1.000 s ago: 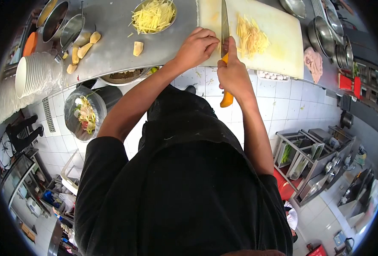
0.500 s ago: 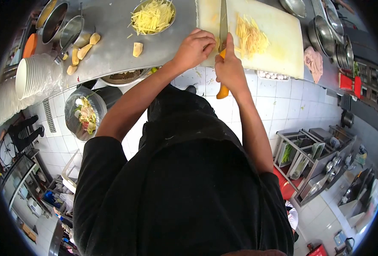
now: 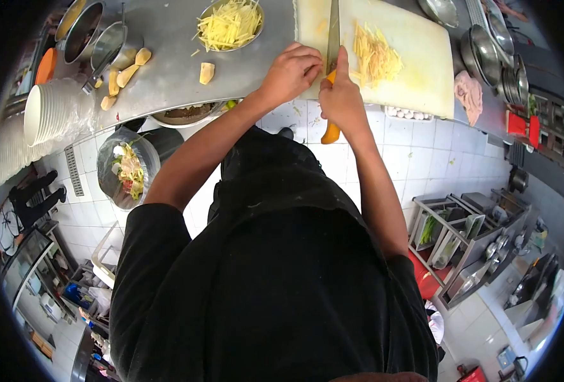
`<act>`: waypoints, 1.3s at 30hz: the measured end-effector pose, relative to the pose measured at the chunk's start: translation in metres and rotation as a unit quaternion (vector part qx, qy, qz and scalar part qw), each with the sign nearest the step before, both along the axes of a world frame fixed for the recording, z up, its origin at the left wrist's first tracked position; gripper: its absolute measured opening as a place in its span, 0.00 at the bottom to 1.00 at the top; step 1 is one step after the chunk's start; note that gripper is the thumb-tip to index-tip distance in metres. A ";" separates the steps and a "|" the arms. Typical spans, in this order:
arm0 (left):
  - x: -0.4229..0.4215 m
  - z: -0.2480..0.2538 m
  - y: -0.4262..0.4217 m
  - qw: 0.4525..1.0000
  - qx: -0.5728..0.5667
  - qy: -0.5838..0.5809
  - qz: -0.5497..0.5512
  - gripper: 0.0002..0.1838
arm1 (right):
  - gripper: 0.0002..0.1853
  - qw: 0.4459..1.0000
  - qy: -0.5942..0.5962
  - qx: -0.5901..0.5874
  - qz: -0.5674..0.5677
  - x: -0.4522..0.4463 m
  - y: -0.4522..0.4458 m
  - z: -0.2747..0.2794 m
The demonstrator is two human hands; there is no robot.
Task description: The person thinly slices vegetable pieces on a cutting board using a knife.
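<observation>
My right hand (image 3: 343,95) is closed round the orange handle of a kitchen knife (image 3: 334,28), its index finger stretched along the top of the blade. The blade points away from me over the white cutting board (image 3: 422,70). Just left of the blade, my left hand (image 3: 292,71) is curled with its fingertips bent down at the board's edge; what lies under them is hidden. A pile of thin pale yellow strips (image 3: 376,56) rests on the board, right of the knife. Beyond my left hand stands a metal bowl heaped with similar strips (image 3: 229,25).
A peeled yellow chunk (image 3: 207,73) and several more pieces (image 3: 127,76) lie on the steel counter (image 3: 167,70). Metal pots (image 3: 113,44) and stacked white bowls (image 3: 45,114) stand left. A pink cloth (image 3: 468,97) lies right. Below is a lined waste bin (image 3: 128,169).
The knife and my right hand have shifted very slightly, the handle end now a little higher. My left hand keeps its place beside the blade.
</observation>
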State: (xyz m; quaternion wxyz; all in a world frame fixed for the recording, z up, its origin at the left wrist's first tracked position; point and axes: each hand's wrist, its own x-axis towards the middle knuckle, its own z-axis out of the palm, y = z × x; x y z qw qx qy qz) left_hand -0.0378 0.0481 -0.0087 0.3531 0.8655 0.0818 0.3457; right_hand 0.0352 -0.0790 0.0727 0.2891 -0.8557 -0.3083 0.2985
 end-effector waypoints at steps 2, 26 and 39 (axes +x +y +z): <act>0.002 -0.002 0.002 1.000 0.000 -0.005 -0.003 0.07 | 0.40 0.999 0.037 -0.014 -0.014 0.003 0.000 0.011; 0.000 -0.003 0.004 1.000 -0.017 -0.003 -0.004 0.07 | 0.41 0.993 0.107 -0.032 -0.034 0.003 0.006 0.039; 0.003 -0.001 0.005 0.998 -0.014 0.050 0.027 0.05 | 0.40 1.000 -0.001 -0.004 -0.012 -0.009 0.004 -0.009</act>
